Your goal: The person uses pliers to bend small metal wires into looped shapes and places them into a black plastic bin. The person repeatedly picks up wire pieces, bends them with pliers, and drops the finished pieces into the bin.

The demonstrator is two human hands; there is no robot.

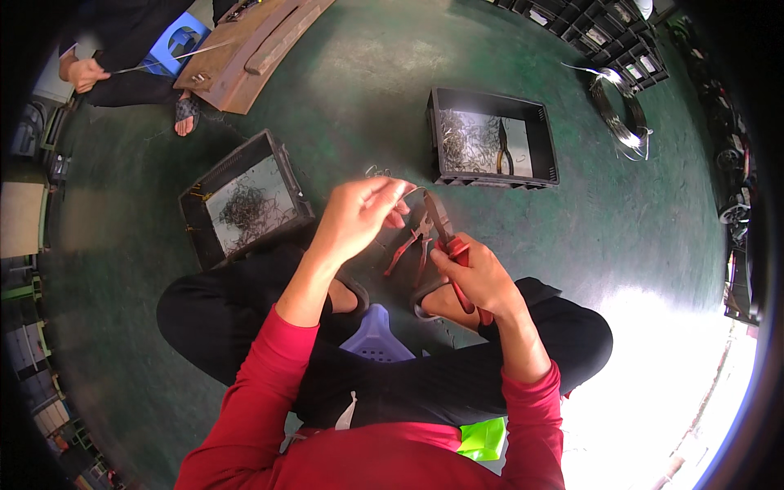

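Note:
My left hand (359, 216) pinches a short, thin bent wire (415, 189) between thumb and fingers. Wrapped round the red handles of a pair of pliers (439, 217) is my right hand (483, 279); the jaws point up and meet the wire's other end. Below them, a second pair of red-handled pliers (397, 256) lies spread on the floor between my feet. Ahead to the left, a black crate (287, 167) holds a heap of small bent wire pieces (247, 207). The black crate (492, 101) ahead to the right contains more wire pieces and dark-handled pliers (504, 151).
A coil of wire (619, 110) lies at the far right near stacked black crates (600, 37). At the far left, a co-worker's hand (86, 74) holds a thin rod beside a blue stool (175, 45) and wooden planks (253, 53). A purple stool (374, 336) is beneath me.

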